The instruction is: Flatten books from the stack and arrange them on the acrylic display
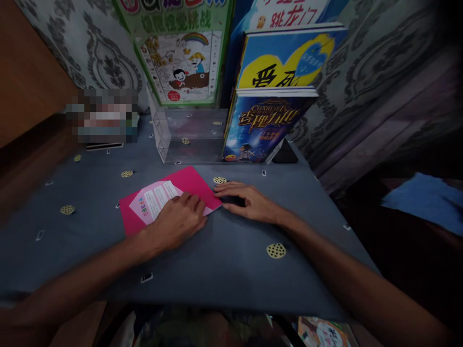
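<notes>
A bright pink booklet (pixel 191 185) lies flat and turned at an angle on the tabletop. On its face are a paler pink diamond, white text boxes and a row of small coloured icons. My left hand (pixel 179 217) rests on its lower right part, the fingers curled and pressed down by the edge, covering some of the print. At the right corner of the booklet is my right hand (pixel 251 201); its thumb and fingers are apart with a gap between them, the tips at the corner. Whether those tips grip the corner cannot be made out.
Behind the booklet stands a clear acrylic rack (pixel 191 127) holding a green picture book (pixel 184 62), a yellow and blue book (pixel 285 60) and a dark blue book (pixel 265 125). A black object (pixel 285 153) lies beside it. The grey patterned cloth (pixel 231 274) covers the table.
</notes>
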`<state>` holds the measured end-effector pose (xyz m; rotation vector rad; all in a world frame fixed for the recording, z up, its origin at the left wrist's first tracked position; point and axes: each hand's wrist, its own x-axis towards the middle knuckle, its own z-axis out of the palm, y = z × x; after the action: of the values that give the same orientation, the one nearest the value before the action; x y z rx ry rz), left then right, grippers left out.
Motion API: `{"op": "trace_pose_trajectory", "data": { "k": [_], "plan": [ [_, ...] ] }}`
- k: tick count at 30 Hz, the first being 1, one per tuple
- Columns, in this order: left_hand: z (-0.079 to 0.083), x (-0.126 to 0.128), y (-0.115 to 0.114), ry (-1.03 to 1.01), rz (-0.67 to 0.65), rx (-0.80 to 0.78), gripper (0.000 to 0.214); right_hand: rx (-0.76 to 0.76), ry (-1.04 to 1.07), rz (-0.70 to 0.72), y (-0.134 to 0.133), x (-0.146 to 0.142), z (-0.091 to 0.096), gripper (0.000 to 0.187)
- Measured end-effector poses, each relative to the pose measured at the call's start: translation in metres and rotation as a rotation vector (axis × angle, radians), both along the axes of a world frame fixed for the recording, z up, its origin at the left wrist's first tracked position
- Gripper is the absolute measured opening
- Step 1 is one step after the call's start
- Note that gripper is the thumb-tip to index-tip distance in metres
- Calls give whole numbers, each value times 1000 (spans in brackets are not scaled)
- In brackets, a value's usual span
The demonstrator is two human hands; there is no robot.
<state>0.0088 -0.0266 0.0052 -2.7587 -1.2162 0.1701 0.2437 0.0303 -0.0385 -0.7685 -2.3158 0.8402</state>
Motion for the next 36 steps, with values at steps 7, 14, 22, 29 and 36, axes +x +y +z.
{"op": "trace_pose_trajectory", "data": {
  "k": [7,14,22,29,36],
  "plan": [
    [6,-6,3,-148,31,-38,31,-152,104,-90,-3,0,7,30],
    [2,-10,7,-286,82,-116,29,-189,121,-107,-2,1,3,28],
    [4,-18,15,-290,72,-115,31,-3,35,-190,-15,-8,18,18],
    [11,-50,45,-152,341,-74,29,-19,-55,-46,-31,-24,21,22],
    [18,-55,49,-43,452,-57,30,109,-109,-116,-20,-22,12,21]
  ]
}}
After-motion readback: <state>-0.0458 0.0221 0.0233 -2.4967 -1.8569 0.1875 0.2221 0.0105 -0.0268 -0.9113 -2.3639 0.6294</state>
